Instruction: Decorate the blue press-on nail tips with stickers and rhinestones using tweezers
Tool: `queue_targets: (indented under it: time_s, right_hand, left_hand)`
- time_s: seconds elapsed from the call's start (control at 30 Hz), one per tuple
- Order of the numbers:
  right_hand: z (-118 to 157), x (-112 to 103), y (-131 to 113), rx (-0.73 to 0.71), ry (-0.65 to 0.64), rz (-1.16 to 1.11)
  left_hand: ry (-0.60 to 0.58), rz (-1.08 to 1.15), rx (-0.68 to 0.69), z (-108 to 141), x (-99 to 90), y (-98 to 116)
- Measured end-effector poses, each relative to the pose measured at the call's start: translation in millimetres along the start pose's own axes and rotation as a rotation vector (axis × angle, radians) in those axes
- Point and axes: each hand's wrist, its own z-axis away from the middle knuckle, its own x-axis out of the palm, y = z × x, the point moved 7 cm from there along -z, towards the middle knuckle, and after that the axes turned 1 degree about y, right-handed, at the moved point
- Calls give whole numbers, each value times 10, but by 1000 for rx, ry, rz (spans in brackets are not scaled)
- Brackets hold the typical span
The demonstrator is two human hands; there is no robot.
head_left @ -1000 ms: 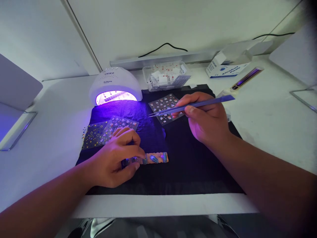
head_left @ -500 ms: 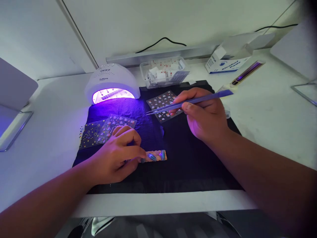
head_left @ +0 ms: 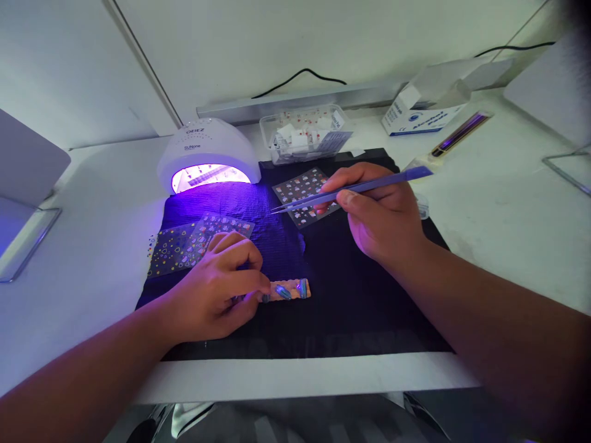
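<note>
Observe decorated strip (head_left: 293,291) on black cloth (head_left: 360,301), partly under curled left hand (head_left: 224,286); press flat. Cannot tell whether pinched, with contact hidden. Farther off, note tweezers (head_left: 376,183) grasped in right hand (head_left: 385,212), slanting above sticker sheet (head_left: 298,192); hold points steady.

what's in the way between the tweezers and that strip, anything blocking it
Nothing visible blocks the tweezers in the right hand from the uncovered right end of the strip; only dark cloth lies beneath that gap. The left hand covers the strip's left part, so it's in the way there.
</note>
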Motion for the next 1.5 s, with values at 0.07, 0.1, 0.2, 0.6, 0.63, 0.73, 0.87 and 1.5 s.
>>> queue_targets:
  time_s: [0.07,0.1,0.2,0.6,0.63,0.73,0.87,1.5]
  right_hand:
    - [0,-1,0,9,6,0]
    - [0,0,-2,8,8,-4]
    - [1,10,-15,-6,2,-39]
    - [4,12,-13,-22,2,-27]
    - [5,14,-14,-23,1,-26]
    - [7,19,-14,-14,-2,-23]
    - [6,22,-20,-15,-4,-33]
    - [8,16,-15,-29,5,16]
  left_hand:
    - [5,-20,0,1,-4,6]
    - [8,-24,-2,1,-5,8]
    - [10,-13,-21,-10,-5,7]
    - [-44,163,-174,-89,44,-51]
    - [-52,162,-181,-91,48,-55]
    - [-68,155,-171,-100,46,-53]
    - [-63,129,-134,-108,22,-42]
    - [-112,40,-44,-123,19,3]
